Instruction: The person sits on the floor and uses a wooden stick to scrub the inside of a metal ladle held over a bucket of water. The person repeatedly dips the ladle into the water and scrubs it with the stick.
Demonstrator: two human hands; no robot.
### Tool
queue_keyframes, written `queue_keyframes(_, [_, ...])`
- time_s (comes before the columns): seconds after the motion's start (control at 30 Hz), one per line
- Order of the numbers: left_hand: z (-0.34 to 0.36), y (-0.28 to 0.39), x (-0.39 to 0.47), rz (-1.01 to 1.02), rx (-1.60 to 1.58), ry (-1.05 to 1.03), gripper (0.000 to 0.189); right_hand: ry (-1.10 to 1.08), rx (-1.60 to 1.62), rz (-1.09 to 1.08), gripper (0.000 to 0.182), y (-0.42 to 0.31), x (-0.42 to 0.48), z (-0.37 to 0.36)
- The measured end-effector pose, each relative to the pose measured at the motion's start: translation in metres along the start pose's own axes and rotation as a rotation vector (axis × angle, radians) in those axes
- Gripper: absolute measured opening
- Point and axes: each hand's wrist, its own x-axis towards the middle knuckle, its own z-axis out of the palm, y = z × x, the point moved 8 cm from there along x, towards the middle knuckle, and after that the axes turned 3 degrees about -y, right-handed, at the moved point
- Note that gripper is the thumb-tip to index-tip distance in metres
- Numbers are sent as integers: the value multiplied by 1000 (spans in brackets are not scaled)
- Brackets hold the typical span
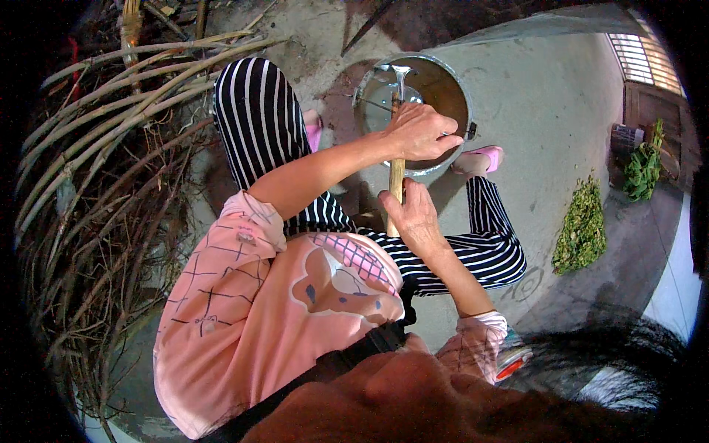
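Observation:
A hand tool (395,183) with a wooden handle and a flared, T-shaped bright metal head (401,71) points away from me over a round metal pot (468,102). My right hand (416,216) grips the lower handle. Above it, my left hand (421,132) lies across the handle with its fingers curled. A thin dark rod (372,103) runs into the left hand from the left, and a small shiny bit shows between thumb and fingers. I cannot tell whether this rod is the pot's bail. Inside the pot, pale reflections show; my hands hide part of it.
Long cut branches (133,111) and tangled twigs (99,266) fill the left side. At the right, chopped green leaves (581,232) lie heaped on the concrete floor (532,111). Leafy stems (642,171) stand beyond them, beside a wooden door (656,111).

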Motion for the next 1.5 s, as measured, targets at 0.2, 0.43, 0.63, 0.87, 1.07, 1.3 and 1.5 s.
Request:
queue_keyframes(0.2, [-1, 0, 1, -11, -35, -28, 40, -39, 19, -92, 33, -14, -14, 1])
queue_keyframes(0.43, [0, 1, 1, -11, -27, -22, 41, 2, -19, -76, 31, -5, -2, -8])
queue_keyframes(0.63, [-3, 1, 1, 0, -31, -17, 41, -14, -76, -186, 29, -13, -14, -3])
queue_keyframes(0.87, [-1, 1, 1, -18, -12, -20, 40, -24, -113, -91, 28, 4, 0, -3])
queue_keyframes(1.07, [0, -1, 1, -25, -25, -25, 40, -36, -78, -175, 29, -13, -10, -7])
queue_keyframes(1.3, [2, -3, 0, -31, -4, -31, 42, 3, -83, -98, 29, 5, 5, -8])
queue_keyframes(1.5, [5, -2, -1, -29, 14, -57, 42, 223, 472, 229, 32, 20, -16, -26])
